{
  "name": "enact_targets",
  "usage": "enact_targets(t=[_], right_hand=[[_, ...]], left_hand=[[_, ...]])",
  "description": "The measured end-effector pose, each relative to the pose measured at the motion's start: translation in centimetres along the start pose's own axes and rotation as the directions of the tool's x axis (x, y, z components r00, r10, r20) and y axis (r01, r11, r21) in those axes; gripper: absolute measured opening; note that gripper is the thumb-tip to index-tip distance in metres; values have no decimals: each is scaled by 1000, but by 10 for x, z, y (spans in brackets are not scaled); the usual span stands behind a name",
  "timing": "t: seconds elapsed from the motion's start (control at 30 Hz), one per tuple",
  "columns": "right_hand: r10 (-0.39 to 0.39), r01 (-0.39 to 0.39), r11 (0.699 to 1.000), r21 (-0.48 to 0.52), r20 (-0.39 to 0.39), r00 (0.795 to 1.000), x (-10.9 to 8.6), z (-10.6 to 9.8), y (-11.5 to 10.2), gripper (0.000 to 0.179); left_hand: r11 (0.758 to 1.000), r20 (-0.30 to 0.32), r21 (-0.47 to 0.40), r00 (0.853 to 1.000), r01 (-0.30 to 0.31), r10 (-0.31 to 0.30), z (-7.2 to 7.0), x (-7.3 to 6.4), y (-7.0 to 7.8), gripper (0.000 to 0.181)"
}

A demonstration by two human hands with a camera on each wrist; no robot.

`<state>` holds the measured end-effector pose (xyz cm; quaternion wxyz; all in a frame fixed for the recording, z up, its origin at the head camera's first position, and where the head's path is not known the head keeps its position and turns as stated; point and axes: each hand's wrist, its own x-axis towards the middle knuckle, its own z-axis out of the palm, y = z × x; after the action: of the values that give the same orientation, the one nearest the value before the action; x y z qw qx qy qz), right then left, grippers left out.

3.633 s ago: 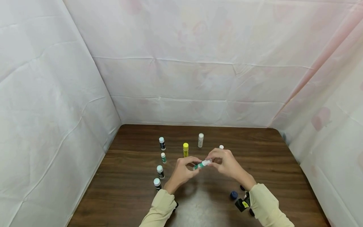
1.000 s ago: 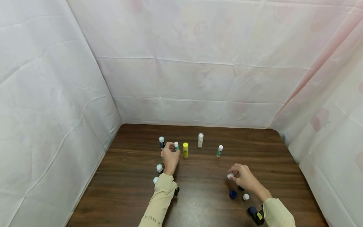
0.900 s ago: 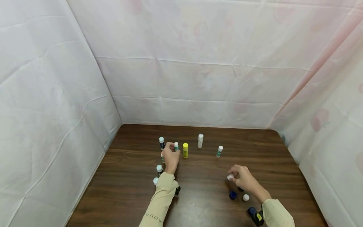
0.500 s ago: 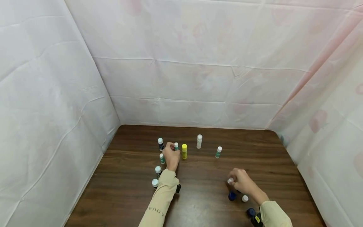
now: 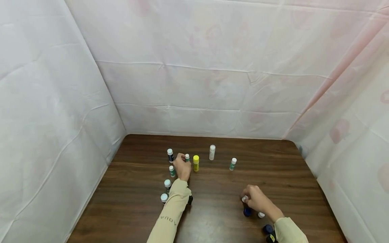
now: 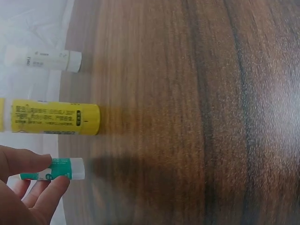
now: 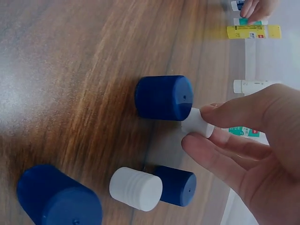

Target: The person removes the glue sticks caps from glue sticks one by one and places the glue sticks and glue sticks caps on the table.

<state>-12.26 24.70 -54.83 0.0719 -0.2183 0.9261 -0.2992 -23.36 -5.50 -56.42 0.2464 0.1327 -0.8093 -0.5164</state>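
Note:
At the far left-middle of the table, my left hand (image 5: 183, 169) pinches a small green glue stick (image 6: 61, 168) between thumb and fingers. It stands upright beside the yellow glue stick (image 5: 196, 164), its white end close to the table in the left wrist view. My right hand (image 5: 256, 199) holds a white cap (image 7: 196, 123) by its sides, low over the table at the right. That cap sits just behind a blue cap (image 7: 161, 98) in the right wrist view and is partly covered by it. Fingers hide much of the held glue stick.
Several white-topped sticks stand in a column at left, including a dark one (image 5: 170, 156) and a green one (image 5: 172, 171). A white stick (image 5: 212, 153) and another green stick (image 5: 232, 164) stand further right. Another white cap (image 7: 136, 188) and more blue caps (image 7: 58, 194) lie near my right hand.
Earlier both hands held the green glue stick at the middle. Since then the left hand has carried it beside the yellow one, and the right hand has brought the white cap down toward the blue caps.

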Motion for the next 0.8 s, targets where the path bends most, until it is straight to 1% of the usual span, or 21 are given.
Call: enact_targets(t=[0.13,0.23,0.37,0.47,0.57,0.7,0.8], right_hand=[[0,0,1000,3,10,1000,0,3,1,19],[-9,9,1000,-6,13,1000,1,3,3,20],[-11,11,999,-38,12,1000,2,3,4,20],[16,-15,998,-55,19,1000,2,3,5,20],[30,-28,998,-63,29,999,2,4,5,19],[8,-7,997,-81,18,1000,2,5,5,19],[9,-8,997,-80,11,1000,2,3,2,19]], left_hand=[[1000,-8,16,1000,10,-10,2,2,-3,22],[999,-4,17,999,34,-33,3,4,-4,22],[998,25,2,998,64,-64,5,8,-5,24],[997,44,-7,996,78,-78,7,11,-6,25],[997,44,-16,996,75,-74,9,12,-9,25],[997,42,-42,998,58,-56,10,11,-11,25],[997,47,-53,997,63,-61,9,9,-12,29]])
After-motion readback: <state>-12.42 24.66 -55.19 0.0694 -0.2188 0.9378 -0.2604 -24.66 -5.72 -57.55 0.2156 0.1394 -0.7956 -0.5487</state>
